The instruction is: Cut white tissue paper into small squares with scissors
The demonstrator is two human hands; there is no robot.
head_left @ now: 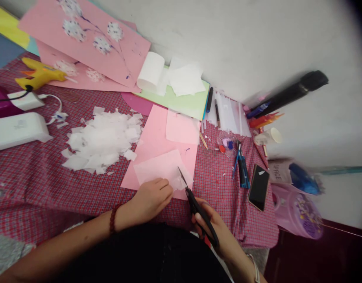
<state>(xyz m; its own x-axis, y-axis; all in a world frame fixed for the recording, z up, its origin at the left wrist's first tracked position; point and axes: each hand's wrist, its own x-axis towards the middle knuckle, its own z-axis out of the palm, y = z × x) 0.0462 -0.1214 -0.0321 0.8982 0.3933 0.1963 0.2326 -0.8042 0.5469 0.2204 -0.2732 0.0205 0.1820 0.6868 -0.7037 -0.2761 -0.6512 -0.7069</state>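
My right hand (209, 220) is wrapped round the black handles of a pair of scissors (195, 207), whose blades point up and to the left over thin white tissue paper (160, 167). Curled at the near edge of that tissue is my left hand (154, 196), its fingertips closed on it close to the blades. Beneath the tissue lies a pink sheet of paper (153, 135). Another square of white tissue (182, 127) rests on the upper part of the pink sheet. A heap of cut white tissue pieces (106, 137) is spread to the left.
Pink sheets with tissue flowers (122, 59), a tissue roll (151, 70) and a yellow glue gun (41, 74) are at the back. A white power strip (18, 127) lies left. Rightward are a paint palette (226, 143), a phone (259, 188) and a paper cup (268, 136).
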